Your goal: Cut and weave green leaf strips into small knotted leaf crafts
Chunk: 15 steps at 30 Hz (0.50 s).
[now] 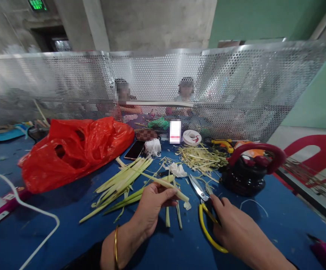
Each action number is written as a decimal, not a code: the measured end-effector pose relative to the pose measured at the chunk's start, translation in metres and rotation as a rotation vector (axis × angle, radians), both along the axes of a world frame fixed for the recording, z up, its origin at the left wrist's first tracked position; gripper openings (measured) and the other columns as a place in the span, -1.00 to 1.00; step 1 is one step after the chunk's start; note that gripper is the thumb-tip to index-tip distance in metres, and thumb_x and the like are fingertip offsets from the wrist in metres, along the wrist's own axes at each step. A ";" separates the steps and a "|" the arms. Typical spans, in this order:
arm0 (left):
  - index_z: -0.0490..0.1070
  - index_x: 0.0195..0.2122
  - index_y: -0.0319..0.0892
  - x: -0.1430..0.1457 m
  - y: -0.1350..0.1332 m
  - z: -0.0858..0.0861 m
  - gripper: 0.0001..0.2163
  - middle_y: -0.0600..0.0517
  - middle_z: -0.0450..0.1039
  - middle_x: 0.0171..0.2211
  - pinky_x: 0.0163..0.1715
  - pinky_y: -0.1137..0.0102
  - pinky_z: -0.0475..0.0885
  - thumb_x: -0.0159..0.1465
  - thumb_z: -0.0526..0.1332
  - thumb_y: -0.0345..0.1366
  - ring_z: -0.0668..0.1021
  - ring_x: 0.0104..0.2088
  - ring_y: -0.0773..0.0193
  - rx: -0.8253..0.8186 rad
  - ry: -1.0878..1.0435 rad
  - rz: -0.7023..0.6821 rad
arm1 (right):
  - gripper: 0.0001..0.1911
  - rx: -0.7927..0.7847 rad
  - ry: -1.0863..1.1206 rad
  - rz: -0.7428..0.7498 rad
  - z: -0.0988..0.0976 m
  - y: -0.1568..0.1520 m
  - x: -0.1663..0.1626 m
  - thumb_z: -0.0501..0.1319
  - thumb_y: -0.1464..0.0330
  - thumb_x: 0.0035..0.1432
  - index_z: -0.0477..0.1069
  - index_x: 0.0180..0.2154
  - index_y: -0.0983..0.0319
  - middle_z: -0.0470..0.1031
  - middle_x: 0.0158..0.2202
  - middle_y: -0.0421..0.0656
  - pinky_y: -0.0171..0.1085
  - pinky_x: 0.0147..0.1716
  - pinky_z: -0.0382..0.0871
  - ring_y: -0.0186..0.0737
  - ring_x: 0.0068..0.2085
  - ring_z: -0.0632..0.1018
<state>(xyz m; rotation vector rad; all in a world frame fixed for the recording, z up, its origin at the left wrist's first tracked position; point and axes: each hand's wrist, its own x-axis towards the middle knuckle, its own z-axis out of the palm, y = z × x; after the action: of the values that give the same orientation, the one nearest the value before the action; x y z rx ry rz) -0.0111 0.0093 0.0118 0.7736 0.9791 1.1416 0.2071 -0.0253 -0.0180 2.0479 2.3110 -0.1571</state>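
My left hand, with a gold bangle at the wrist, pinches a pale green plant stalk between thumb and fingers. My right hand grips yellow-handled scissors, whose blades point up and left, away from me. The blade tips lie to the right of the stalk, apart from it. Left of my left hand is a loose pile of long pale stalks on the blue table. Short cut pieces lie just below the held stalk. A crumpled white tissue is beyond it.
A red plastic bag sits at left, near a power strip and white cable. A phone, white string, tape roll and trimmings lie ahead. A dark kettle-like pot stands right; a perforated metal screen is behind.
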 end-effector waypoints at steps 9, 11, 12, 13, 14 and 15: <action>0.48 -0.41 -0.27 -0.004 0.004 -0.004 -0.75 -0.05 0.56 -0.40 -0.46 0.47 0.48 -0.06 0.46 -0.28 0.60 -0.40 0.24 -0.011 -0.020 -0.015 | -0.34 0.029 0.185 -0.127 0.008 0.011 0.021 0.10 0.41 0.00 0.25 0.19 0.35 0.56 -0.13 0.12 -0.14 -0.25 0.44 0.10 -0.17 0.61; 0.48 -0.41 -0.27 -0.004 0.004 -0.005 -0.75 -0.05 0.56 -0.41 -0.46 0.47 0.48 -0.06 0.46 -0.28 0.60 -0.41 0.25 -0.011 -0.033 -0.020 | -0.38 0.001 0.200 -0.155 0.009 0.012 0.030 0.11 0.28 0.06 0.30 0.18 0.27 0.61 -0.20 0.05 -0.12 -0.29 0.45 0.12 -0.20 0.62; 0.48 -0.40 -0.27 -0.005 0.004 -0.005 -0.74 -0.05 0.56 -0.40 -0.45 0.47 0.48 -0.06 0.46 -0.28 0.60 -0.40 0.25 -0.009 -0.037 -0.021 | -0.40 0.000 0.225 -0.161 0.010 0.011 0.033 0.11 0.26 0.07 0.33 0.17 0.23 0.63 -0.22 0.01 -0.13 -0.30 0.45 0.10 -0.22 0.63; 0.48 -0.40 -0.27 -0.004 0.004 -0.005 -0.74 -0.05 0.56 -0.40 -0.44 0.46 0.48 -0.06 0.46 -0.28 0.60 -0.40 0.25 -0.006 -0.034 -0.022 | -0.42 0.010 0.266 -0.163 0.012 0.011 0.037 0.10 0.23 0.08 0.35 0.16 0.19 0.64 -0.24 -0.03 -0.15 -0.31 0.46 0.08 -0.24 0.63; 0.48 -0.39 -0.27 -0.004 0.004 -0.004 -0.74 -0.05 0.56 -0.40 -0.44 0.46 0.48 -0.06 0.46 -0.28 0.60 -0.40 0.25 -0.004 -0.032 -0.024 | -0.42 0.026 0.319 -0.166 0.013 0.010 0.040 0.10 0.20 0.09 0.35 0.16 0.17 0.64 -0.28 -0.07 -0.18 -0.34 0.47 0.04 -0.28 0.64; 0.48 -0.39 -0.27 -0.004 0.004 -0.004 -0.74 -0.05 0.56 -0.40 -0.44 0.46 0.48 -0.06 0.46 -0.29 0.60 -0.40 0.25 0.001 -0.031 -0.022 | -0.43 0.033 0.387 -0.163 0.015 0.009 0.043 0.11 0.18 0.09 0.37 0.15 0.16 0.65 -0.33 -0.11 -0.20 -0.38 0.48 0.00 -0.34 0.64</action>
<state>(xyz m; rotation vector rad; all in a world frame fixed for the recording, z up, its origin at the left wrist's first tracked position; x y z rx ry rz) -0.0154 0.0135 0.0080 0.7635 0.9418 1.1322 0.2500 -0.0161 -0.0034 2.4046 2.3491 -0.5736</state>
